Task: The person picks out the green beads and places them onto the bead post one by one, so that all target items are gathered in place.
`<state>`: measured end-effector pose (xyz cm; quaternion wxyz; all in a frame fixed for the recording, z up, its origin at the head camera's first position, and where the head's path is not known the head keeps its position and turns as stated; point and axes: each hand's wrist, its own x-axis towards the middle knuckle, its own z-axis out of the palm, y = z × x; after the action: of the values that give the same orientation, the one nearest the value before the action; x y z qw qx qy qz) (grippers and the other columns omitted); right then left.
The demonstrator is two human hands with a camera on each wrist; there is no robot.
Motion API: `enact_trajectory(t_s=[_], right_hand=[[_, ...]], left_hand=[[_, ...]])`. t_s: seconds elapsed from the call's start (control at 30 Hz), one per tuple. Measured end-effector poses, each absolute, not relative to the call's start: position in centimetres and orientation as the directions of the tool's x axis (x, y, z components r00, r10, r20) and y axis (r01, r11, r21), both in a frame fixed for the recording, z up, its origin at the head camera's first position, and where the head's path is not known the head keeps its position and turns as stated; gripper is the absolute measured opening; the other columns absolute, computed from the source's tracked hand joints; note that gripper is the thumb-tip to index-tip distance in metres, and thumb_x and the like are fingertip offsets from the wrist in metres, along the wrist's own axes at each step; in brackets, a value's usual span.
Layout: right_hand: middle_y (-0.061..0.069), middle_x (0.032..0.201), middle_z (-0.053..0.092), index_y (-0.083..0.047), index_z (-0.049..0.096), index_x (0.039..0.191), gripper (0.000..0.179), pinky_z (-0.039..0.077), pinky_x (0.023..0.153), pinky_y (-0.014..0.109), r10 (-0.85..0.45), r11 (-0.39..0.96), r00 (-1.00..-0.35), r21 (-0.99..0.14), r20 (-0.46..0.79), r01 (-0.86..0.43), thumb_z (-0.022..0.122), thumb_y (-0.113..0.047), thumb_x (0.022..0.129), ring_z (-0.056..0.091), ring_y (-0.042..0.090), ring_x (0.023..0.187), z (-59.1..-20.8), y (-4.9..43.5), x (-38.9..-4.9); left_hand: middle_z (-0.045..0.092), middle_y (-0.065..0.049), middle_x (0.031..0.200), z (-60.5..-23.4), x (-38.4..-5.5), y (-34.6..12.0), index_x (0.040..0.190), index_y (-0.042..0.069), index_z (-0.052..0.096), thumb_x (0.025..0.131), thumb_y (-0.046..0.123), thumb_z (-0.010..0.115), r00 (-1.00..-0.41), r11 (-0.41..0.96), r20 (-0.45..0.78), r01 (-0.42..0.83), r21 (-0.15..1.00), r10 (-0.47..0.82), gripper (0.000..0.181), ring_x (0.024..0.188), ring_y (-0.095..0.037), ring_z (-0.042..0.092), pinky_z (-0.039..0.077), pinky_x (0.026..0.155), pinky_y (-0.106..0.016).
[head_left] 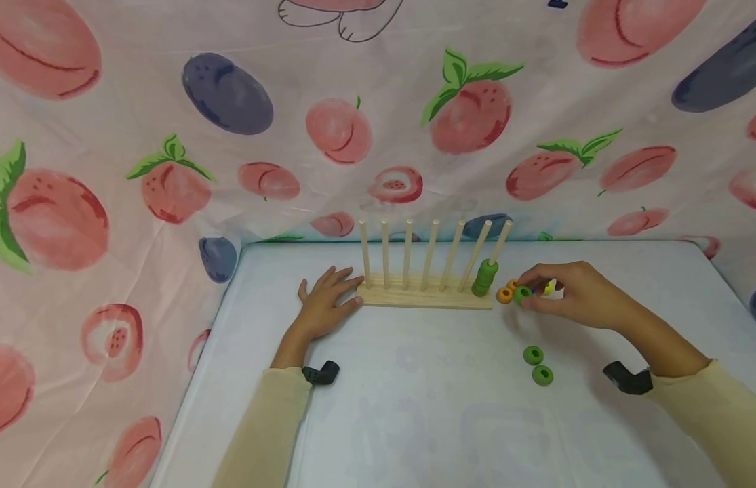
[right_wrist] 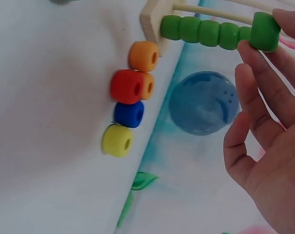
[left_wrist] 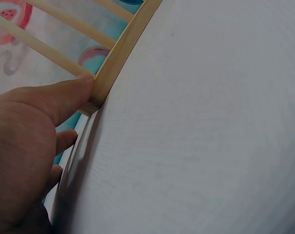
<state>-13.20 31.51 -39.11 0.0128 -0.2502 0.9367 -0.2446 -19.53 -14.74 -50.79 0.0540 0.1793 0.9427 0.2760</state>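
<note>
Pale sleeves lie nearest, with black wrist devices at their cuffs. Short of the grip, two loose green beads sit on the white table. Beyond them the right hand pinches a green bead between thumb and fingers. Red, blue, yellow and orange beads cluster beside that pinch. Just left of it stands the wooden peg rack, green beads stacked on its nearest peg. At the rack's far end the left hand, fingers spread, touches the base. Fruit-printed cloth hangs behind.
</note>
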Motion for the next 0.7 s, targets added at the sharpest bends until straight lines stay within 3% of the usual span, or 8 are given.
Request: enact_trajectory(t_s=[0.33, 0.53, 0.7], right_hand=[[-0.013, 0.098, 0.074, -0.020, 0.074, 0.116, 0.031, 0.051, 0.072, 0.023, -0.446, 0.740, -0.851, -0.421, 0.275, -0.524, 0.082, -0.014, 0.086, 0.059, -0.001, 0.085, -37.7, 30.4, -13.8], [-0.008, 0.094, 0.073, -0.016, 0.072, 0.120, 0.032, 0.047, 0.075, 0.019, -0.324, 0.775, -0.883, -0.440, 0.340, -0.453, 0.079, -0.016, 0.089, 0.057, 0.002, 0.086, -36.7, 29.2, -13.8], [0.003, 0.100, 0.074, -0.013, 0.070, 0.120, 0.033, 0.041, 0.079, 0.013, -0.189, 0.763, -0.886, -0.504, 0.424, -0.404, 0.079, -0.017, 0.089, 0.054, -0.001, 0.088, -35.5, 28.3, -14.0]], left_hand=[[0.037, 0.003, 0.165, -50.9, -19.5, -14.8, 0.150, 0.033, 0.053, 0.101, 0.052, 0.057, -0.928, 0.783, 0.000, 0.313, 0.538, 0.371, 0.052, 0.160, -0.028, 0.015, -0.010, 0.117, -0.071], [0.037, 0.004, 0.165, -51.0, -19.5, -14.8, 0.150, 0.034, 0.053, 0.101, 0.052, 0.057, -0.929, 0.785, 0.007, 0.317, 0.532, 0.370, 0.052, 0.160, -0.027, 0.015, -0.009, 0.117, -0.071], [0.038, 0.002, 0.165, -50.9, -19.5, -14.7, 0.150, 0.033, 0.053, 0.101, 0.051, 0.057, -0.928, 0.783, 0.014, 0.321, 0.533, 0.371, 0.052, 0.159, -0.029, 0.016, -0.009, 0.117, -0.072]])
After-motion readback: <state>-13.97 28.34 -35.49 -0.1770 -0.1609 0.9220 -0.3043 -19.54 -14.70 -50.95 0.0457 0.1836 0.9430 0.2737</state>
